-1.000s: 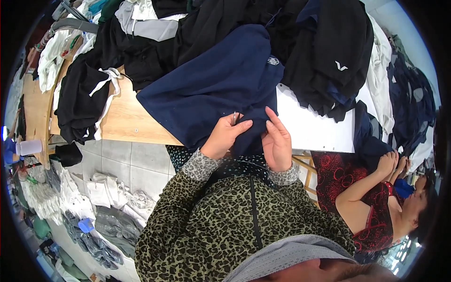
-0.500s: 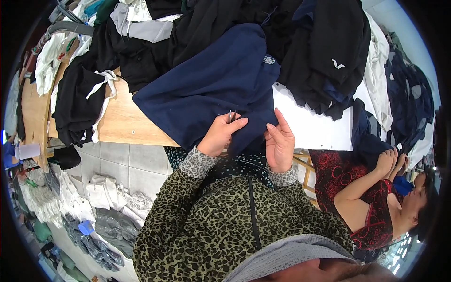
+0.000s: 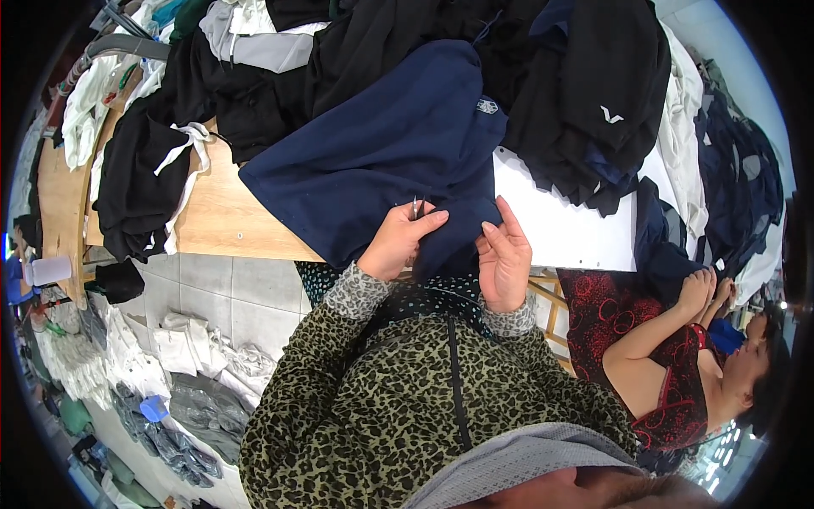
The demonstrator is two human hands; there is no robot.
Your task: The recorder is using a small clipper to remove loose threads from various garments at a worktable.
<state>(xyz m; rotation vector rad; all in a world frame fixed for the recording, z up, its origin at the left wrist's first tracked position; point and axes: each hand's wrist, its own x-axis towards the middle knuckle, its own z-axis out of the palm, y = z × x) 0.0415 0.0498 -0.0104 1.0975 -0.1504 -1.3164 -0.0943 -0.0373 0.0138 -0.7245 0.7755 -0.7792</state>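
A navy garment (image 3: 365, 144) is spread over the near edge of a bench (image 3: 233, 216), from the centre of the view up to 12 o'clock. At the centre, small metal snips (image 3: 415, 208) are held, points up, in the left hand (image 3: 394, 242) — its grip is clamped around them. At 3 o'clock from it, the garment's edge is met by the right hand (image 3: 504, 259) — whether its grip is closed on the cloth cannot be told. Black garments (image 3: 585, 102) are heaped towards 1 o'clock. Between 3 and 4 o'clock, navy cloth (image 3: 666, 276) is handled by another person (image 3: 653, 339).
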